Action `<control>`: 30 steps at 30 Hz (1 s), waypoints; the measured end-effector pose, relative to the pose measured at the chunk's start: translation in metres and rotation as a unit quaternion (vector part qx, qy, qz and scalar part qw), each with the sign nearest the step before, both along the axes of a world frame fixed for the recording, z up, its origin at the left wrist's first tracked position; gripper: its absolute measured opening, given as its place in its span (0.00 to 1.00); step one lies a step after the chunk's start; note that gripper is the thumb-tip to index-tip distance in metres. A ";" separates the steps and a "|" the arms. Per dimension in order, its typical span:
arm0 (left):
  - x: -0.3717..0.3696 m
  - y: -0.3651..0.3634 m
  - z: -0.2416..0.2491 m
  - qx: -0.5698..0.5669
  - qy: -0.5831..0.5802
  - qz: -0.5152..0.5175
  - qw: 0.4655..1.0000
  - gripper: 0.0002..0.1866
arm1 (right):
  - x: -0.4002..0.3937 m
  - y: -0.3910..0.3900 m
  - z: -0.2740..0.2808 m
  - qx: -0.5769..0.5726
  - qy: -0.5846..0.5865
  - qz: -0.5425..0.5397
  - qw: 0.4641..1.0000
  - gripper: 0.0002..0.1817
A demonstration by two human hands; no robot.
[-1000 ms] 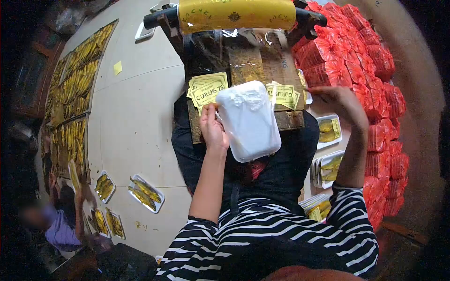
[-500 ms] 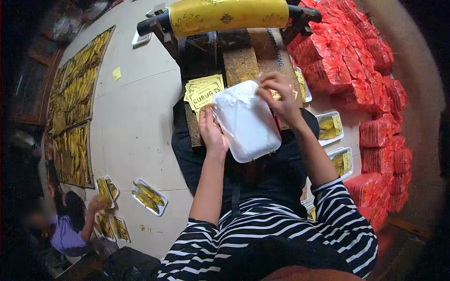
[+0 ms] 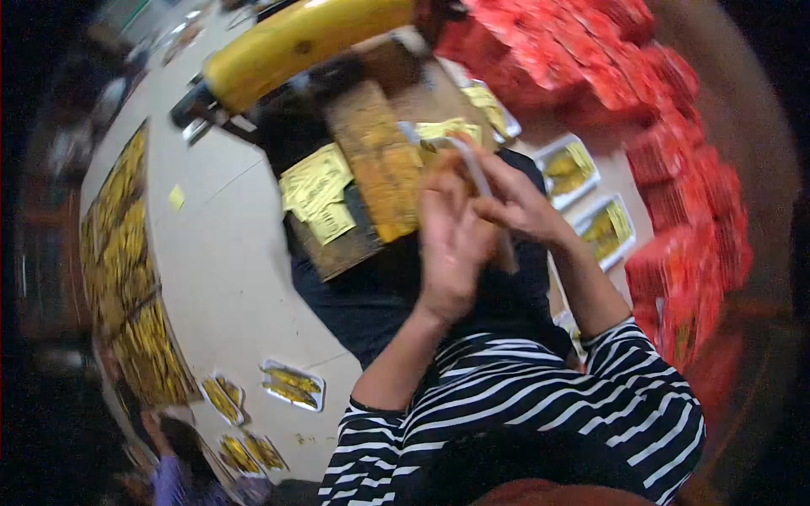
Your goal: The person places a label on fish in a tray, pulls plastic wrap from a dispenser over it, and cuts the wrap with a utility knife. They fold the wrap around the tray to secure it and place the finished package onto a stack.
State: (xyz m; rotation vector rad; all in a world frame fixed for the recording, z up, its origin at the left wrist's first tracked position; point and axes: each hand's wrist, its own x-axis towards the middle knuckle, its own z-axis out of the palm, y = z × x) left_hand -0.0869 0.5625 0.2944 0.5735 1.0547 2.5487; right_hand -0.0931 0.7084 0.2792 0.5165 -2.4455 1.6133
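Note:
A white foam tray [image 3: 479, 173], seen nearly edge-on and blurred, is between my two hands above my lap. My right hand [image 3: 523, 202] is closed on the tray's near right side. My left hand [image 3: 451, 244] rests against its left side, its fingers smeared by motion. Left of my hands, yellow printed labels [image 3: 316, 190] lie in a loose pile at the edge of a worn wooden board [image 3: 371, 160]. Another yellow label [image 3: 434, 130] shows just beyond my hands.
A yellow film roll [image 3: 304, 51] spans the top. Filled trays [image 3: 567, 173] and stacked red bags [image 3: 675, 194] stand at right. Dried fish on mats [image 3: 139, 278] and small trays [image 3: 291, 386] lie at left. A person in purple [image 3: 173, 481] is at lower left.
The tray has turned from its flat underside facing me to nearly edge-on, and moved slightly right with both hands. The view has rotated, so the roll and labels appear further left.

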 end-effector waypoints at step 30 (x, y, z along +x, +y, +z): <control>0.079 0.021 0.102 0.177 -0.013 -0.280 0.944 0.07 | 0.428 0.152 -0.181 -0.401 -0.130 -0.710 0.564 0.12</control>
